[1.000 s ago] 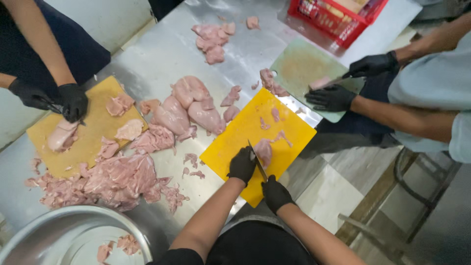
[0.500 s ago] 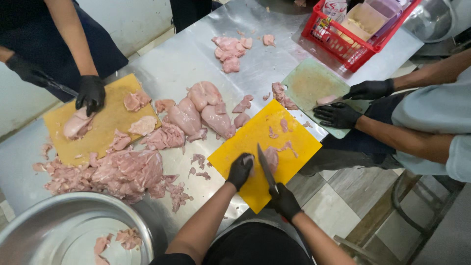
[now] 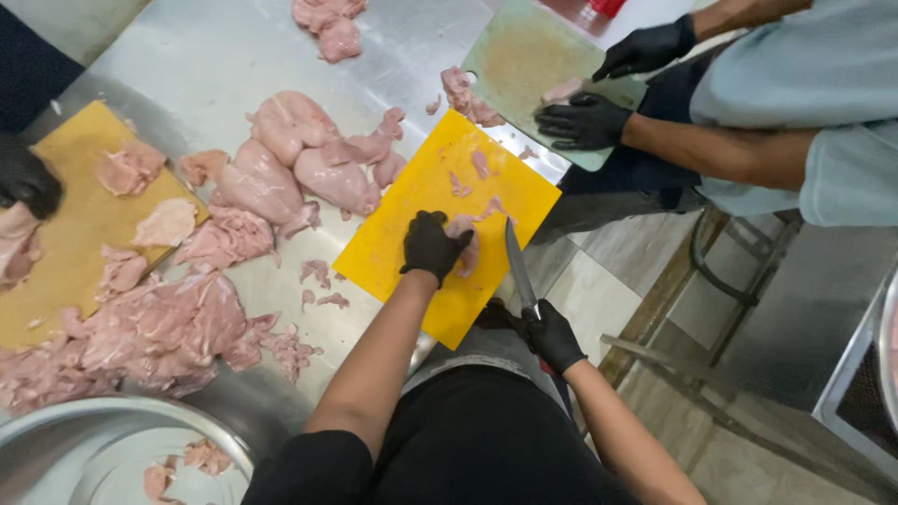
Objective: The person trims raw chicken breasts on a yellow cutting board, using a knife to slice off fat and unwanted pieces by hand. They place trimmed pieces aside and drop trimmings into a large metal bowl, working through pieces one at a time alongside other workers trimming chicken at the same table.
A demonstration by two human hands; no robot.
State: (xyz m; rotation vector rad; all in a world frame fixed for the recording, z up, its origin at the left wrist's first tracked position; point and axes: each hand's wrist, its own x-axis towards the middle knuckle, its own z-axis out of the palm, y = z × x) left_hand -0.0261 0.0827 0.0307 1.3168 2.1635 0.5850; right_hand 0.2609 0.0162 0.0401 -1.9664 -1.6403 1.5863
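Observation:
My left hand, in a black glove, presses down on a small piece of raw chicken on the bright yellow cutting board. My right hand, also gloved in black, grips a knife by the handle; the blade points up and away, just right of the chicken piece, over the board's right edge. A few small meat scraps lie further up the board.
Whole chicken breasts and a heap of cut meat cover the steel table. Another person's gloved hands work on a pale green board. A third person's glove rests on an orange-yellow board. A metal bowl sits lower left.
The view has moved closer and shifted right. My left hand has settled onto the chicken piece and the knife has swung to its right side.

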